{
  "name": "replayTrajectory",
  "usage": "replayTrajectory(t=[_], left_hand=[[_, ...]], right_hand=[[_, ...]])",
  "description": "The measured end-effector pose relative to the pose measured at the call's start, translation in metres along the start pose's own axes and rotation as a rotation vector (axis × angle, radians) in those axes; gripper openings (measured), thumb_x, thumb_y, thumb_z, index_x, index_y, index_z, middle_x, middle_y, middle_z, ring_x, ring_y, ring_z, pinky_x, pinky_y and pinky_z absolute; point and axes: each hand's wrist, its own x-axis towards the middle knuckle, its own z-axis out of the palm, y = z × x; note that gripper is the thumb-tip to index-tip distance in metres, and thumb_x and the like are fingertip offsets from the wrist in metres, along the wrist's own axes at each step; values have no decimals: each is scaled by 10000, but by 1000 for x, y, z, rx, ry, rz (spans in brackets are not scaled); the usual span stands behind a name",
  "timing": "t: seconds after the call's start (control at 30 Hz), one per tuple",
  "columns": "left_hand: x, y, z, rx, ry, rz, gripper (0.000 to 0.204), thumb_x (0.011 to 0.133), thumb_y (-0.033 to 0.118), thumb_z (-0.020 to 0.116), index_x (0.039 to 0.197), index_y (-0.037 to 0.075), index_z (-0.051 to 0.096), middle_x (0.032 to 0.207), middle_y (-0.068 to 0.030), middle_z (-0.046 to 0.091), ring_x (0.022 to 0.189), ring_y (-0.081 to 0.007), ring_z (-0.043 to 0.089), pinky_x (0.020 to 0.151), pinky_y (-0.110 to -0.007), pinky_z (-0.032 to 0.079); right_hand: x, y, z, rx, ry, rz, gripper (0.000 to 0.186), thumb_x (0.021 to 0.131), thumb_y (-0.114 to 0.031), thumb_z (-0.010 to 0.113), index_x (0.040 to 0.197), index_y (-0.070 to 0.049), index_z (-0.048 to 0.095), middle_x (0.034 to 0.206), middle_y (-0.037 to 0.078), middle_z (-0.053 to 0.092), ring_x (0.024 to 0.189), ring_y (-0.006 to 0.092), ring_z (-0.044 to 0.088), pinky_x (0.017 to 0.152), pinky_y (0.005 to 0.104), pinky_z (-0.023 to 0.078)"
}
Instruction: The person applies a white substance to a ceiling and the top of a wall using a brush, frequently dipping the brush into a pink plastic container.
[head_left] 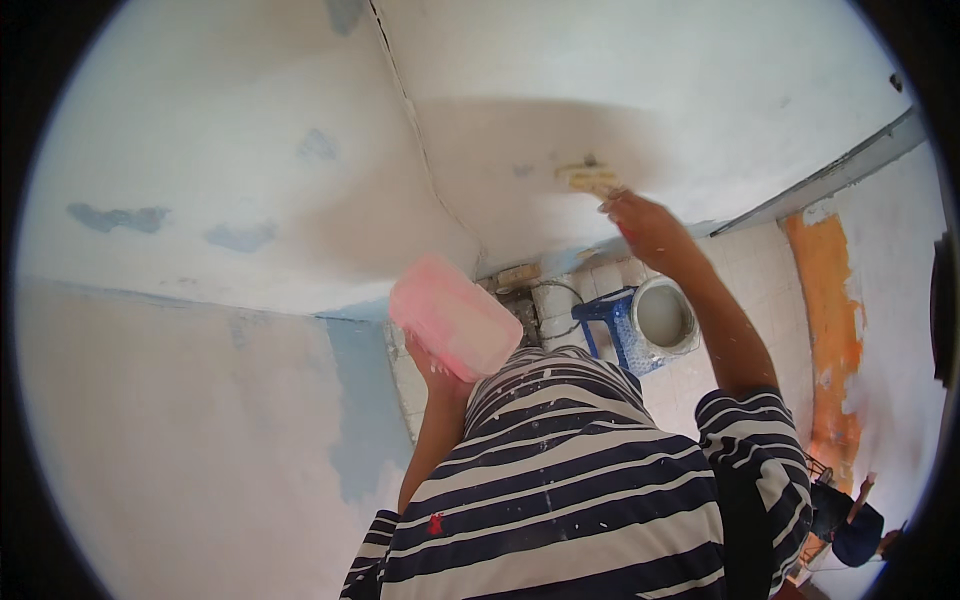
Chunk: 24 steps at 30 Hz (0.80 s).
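Observation:
My left hand [437, 364] grips a pink plastic container [408, 292] from below and the side, near my chest. Pale paint coats its inside. My right hand [645, 230] is closed round the handle of a paintbrush [588, 178], reaching up and forward. The brush head is at the white wall [700, 100], over a greyish patch. Motion blurs its bristles slightly, and I cannot tell how hard they press. A crack runs down the wall to the left of the brush.
A blue stool [622, 330] stands below my right arm, with a bucket of whitish paint [674, 344] on it. Pipes [555, 305] sit low at the wall's foot. An orange strip [828, 330] marks the right wall. Another person [858, 535] is at the lower right.

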Motion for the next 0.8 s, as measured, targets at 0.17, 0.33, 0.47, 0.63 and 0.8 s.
replayTrajectory(t=[0.17, 0.33, 0.47, 0.63, 0.8], left_hand=[[-3, 9, -5, 48, -12, -12, 553, 993, 530, 343, 1401, 161, 401, 1365, -66, 506, 1254, -287, 506, 1018, -473, 462], [8, -9, -22, 11, -50, -15, 574, 983, 553, 359, 1398, 158, 404, 1359, -64, 510, 1237, -284, 517, 1004, -473, 469], [6, -19, -17, -47, -99, -56, 589, 976, 562, 393, 1379, 134, 419, 1317, -64, 544, 1208, -278, 536, 985, -476, 480], [2, -17, -21, 41, -51, -28, 560, 981, 549, 408, 1355, 132, 425, 1274, -65, 562, 1172, -271, 558, 970, -467, 491], [-5, -20, -12, 66, -14, 30, 536, 987, 538, 401, 1348, 142, 425, 1270, -68, 558, 1154, -278, 569, 960, -468, 500]], right_hand=[[-2, -50, -71, -90, 405, -208, 294, 829, 33, 575, 1104, -62, 620, 1272, 182, 575, 1173, 381, 571, 934, 443, 512], [-32, 2, 39, -112, 423, -85, 334, 813, -14, 610, 1139, -82, 620, 1407, 176, 487, 1288, 407, 482, 977, 462, 501], [-55, 54, 146, -169, 80, -57, 322, 839, -51, 593, 1159, -84, 601, 1430, 160, 457, 1316, 386, 450, 971, 450, 502], [-29, 14, 119, 55, -417, 140, 360, 822, -36, 595, 1180, -69, 579, 1387, 157, 481, 1244, 364, 514, 993, 431, 477], [17, -45, -26, 135, 248, -155, 462, 742, 77, 624, 1173, -88, 620, 1287, 170, 567, 1155, 361, 579, 908, 402, 532]])
